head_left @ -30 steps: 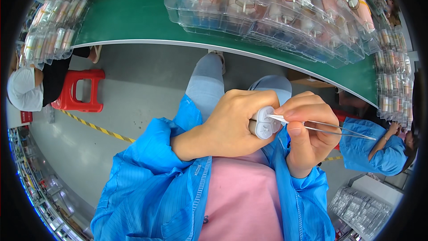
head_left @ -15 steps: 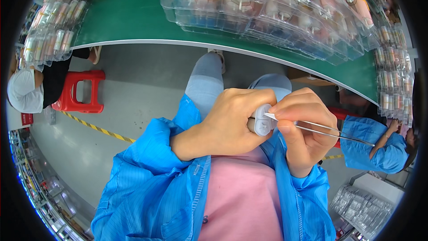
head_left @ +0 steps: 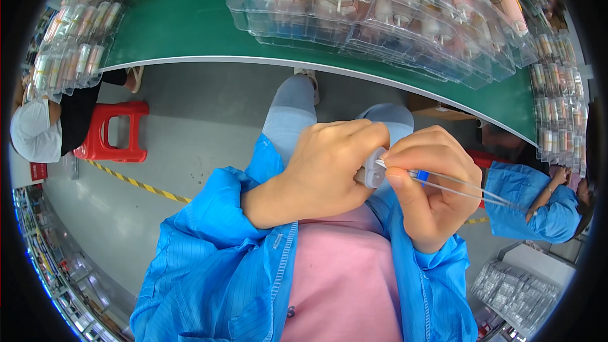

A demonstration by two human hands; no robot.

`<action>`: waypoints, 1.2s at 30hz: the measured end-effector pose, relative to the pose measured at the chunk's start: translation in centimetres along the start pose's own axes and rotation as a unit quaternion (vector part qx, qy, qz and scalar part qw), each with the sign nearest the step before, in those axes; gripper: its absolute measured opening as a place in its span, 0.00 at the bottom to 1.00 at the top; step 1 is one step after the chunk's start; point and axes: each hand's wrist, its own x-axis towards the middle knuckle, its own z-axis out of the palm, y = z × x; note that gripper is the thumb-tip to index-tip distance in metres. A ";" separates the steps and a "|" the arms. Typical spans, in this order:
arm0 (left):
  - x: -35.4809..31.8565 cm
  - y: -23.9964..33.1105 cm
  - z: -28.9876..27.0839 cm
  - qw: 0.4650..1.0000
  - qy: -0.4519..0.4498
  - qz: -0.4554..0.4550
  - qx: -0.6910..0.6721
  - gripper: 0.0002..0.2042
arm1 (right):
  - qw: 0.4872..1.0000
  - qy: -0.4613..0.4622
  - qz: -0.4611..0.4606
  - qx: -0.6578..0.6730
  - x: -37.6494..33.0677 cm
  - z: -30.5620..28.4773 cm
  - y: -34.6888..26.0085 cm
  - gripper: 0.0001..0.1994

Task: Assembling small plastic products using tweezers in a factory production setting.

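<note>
My left hand [head_left: 316, 168] is wrapped around a small white and grey object with a rounded end face [head_left: 373, 176], held over my lap. Most of its body is hidden in the fist. In my right hand [head_left: 437, 180], thumb and fingers pinch a pair of metal tweezers [head_left: 459, 189]. The pale tip of the tweezers is at the upper part of the object's end face; whether it touches cannot be made out. A small bright blue patch shows beside the tweezers under my right fingers, its kind unclear.
Stacked clear plastic trays [head_left: 380, 31] of pink and white cylinders stand on the green table [head_left: 171, 19]. More trays line both sides. A red stool [head_left: 114, 130] and a person stand left; a person in blue [head_left: 522, 202] is at right, above a box of silvery packs [head_left: 516, 288].
The object in my left hand has turned, so its end face shows narrower. The tweezers have shifted slightly, and the blue patch beside them has come into sight.
</note>
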 end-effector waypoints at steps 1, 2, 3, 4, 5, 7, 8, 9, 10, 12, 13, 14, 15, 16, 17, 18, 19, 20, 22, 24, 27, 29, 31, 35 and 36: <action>0.0 0.0 0.0 1.000 -0.004 -0.003 0.007 0.09 | 1.000 -0.005 0.001 -0.019 0.0 0.0 -0.2 0.08; 0.0 -0.1 -0.1 1.000 -0.008 -0.006 0.013 0.09 | 1.000 -0.006 -0.005 -0.021 0.0 0.0 -0.2 0.08; 0.0 -0.1 0.0 1.000 -0.012 -0.009 0.020 0.09 | 1.000 -0.007 -0.010 -0.024 -0.1 0.0 -0.1 0.08; 0.0 -0.1 0.0 1.000 -0.002 -0.007 -0.002 0.09 | 0.999 -0.009 -0.017 -0.026 -0.2 0.0 0.0 0.08; 0.0 -0.1 0.1 1.000 0.008 -0.004 -0.025 0.09 | 0.999 0.024 -0.003 0.030 -0.4 0.0 0.0 0.08; 0.0 0.0 0.1 0.997 0.019 -0.010 -0.071 0.09 | 0.985 0.089 0.027 0.143 -1.2 0.2 0.3 0.08; 0.2 0.2 -0.1 0.995 0.020 -0.018 -0.094 0.09 | 0.984 0.088 0.013 0.157 -1.6 -0.3 0.7 0.08; 0.3 0.3 -0.2 0.993 0.022 -0.026 -0.117 0.09 | 0.981 0.099 0.019 0.164 -1.7 -0.3 0.6 0.08; 0.3 0.4 -0.2 0.992 0.019 -0.028 -0.121 0.09 | 0.979 0.114 0.026 0.170 -1.9 -0.2 0.6 0.08; 0.4 0.5 -0.4 0.991 0.011 -0.030 -0.130 0.09 | 0.976 0.121 0.029 0.180 -2.0 -0.1 0.7 0.08; 0.4 0.5 -0.4 0.990 0.010 -0.034 -0.134 0.09 | 0.976 0.121 0.030 0.180 -2.1 0.0 0.8 0.08; 0.3 0.5 -0.3 0.990 0.009 -0.038 -0.139 0.09 | 0.976 0.121 0.032 0.181 -2.2 0.0 0.8 0.08; 0.3 0.5 -0.3 0.989 0.007 -0.042 -0.143 0.08 | 0.975 0.120 0.033 0.181 -2.3 0.1 0.8 0.08; 0.3 0.5 -0.3 0.988 0.008 -0.040 -0.147 0.09 | 0.975 0.120 0.034 0.184 -2.3 0.1 0.8 0.08; 0.3 0.5 -0.3 0.988 0.009 -0.038 -0.151 0.09 | 0.974 0.120 0.035 0.187 -2.3 0.2 0.8 0.09; 0.3 0.4 -0.3 0.987 0.010 -0.036 -0.156 0.09 | 0.974 0.120 0.036 0.190 -2.3 0.2 0.7 0.09; 0.3 0.5 -0.3 0.987 0.007 -0.042 -0.155 0.09 | 0.974 0.118 0.035 0.192 -2.3 0.2 0.7 0.09; 0.3 0.7 -0.4 0.987 0.004 -0.048 -0.154 0.10 | 0.974 0.116 0.035 0.194 -2.3 0.2 0.8 0.09; 0.3 0.8 -0.4 0.988 0.005 -0.050 -0.145 0.11 | 0.974 0.108 0.030 0.195 -2.4 0.3 0.8 0.09; 0.3 0.7 -0.3 0.990 0.014 -0.042 -0.130 0.11 | 0.976 0.097 0.022 0.193 -2.3 0.3 0.8 0.09; 0.1 0.3 -0.2 0.997 0.017 -0.029 -0.076 0.12 | 0.980 0.088 0.011 0.181 -2.3 0.4 0.9 0.08; 0.4 0.7 -0.1 0.997 0.017 -0.040 -0.071 0.14 | 0.977 0.103 0.026 0.186 -2.3 0.5 1.0 0.07; 0.5 0.9 0.1 0.996 0.019 -0.042 -0.070 0.17 | 0.973 0.129 0.041 0.185 -2.3 0.7 1.2 0.07; 0.5 0.2 0.4 1.000 0.006 -0.002 -0.031 0.19 | 0.966 0.163 0.058 0.190 -2.2 0.7 2.1 0.08; 0.6 0.0 0.4 1.000 -0.002 0.016 -0.009 0.19 | 0.967 0.157 0.053 0.195 -2.2 0.6 2.2 0.08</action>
